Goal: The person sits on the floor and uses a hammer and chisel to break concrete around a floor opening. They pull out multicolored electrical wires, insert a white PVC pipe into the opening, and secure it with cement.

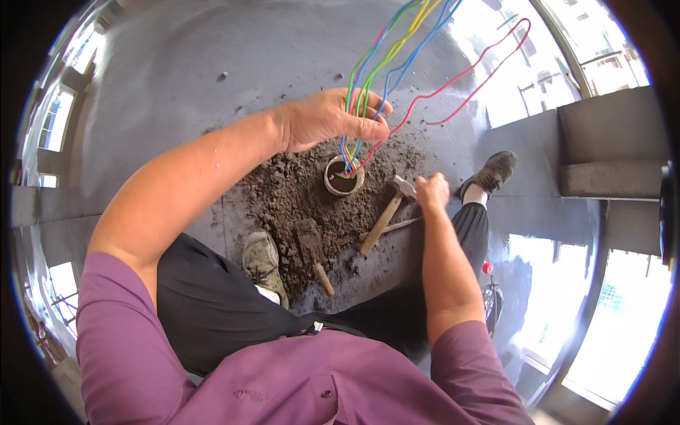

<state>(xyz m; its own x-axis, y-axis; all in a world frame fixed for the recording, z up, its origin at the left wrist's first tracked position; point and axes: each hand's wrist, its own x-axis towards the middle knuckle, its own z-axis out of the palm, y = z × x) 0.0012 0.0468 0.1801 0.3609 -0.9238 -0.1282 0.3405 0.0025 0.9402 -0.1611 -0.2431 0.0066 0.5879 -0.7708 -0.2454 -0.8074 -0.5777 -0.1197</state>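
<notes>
My left hand (pixel 348 119) is closed around a bundle of electrical wires (pixel 366 77), coloured green, yellow, blue and red. They rise out of a round pipe opening (pixel 359 187) in the floor. One red wire (pixel 451 79) bends away to the right in a long loop. My right hand (pixel 433 190) is curled beside the head of a wooden-handled hammer (pixel 383 220); its fingertips are hidden, so I cannot tell whether it grips anything. Partly beneath the hammer handle lies a thin rod (pixel 401 225). A dirt-caked trowel (pixel 320 276) rests in the rubble nearer my body.
Loose dirt and rubble (pixel 271 186) surround the pipe opening on the grey floor (pixel 175 58). My shoes (pixel 260 260) stand on either side. A bottle with a red cap (pixel 487 268) is by my right leg. A concrete ledge (pixel 611 178) runs along the right.
</notes>
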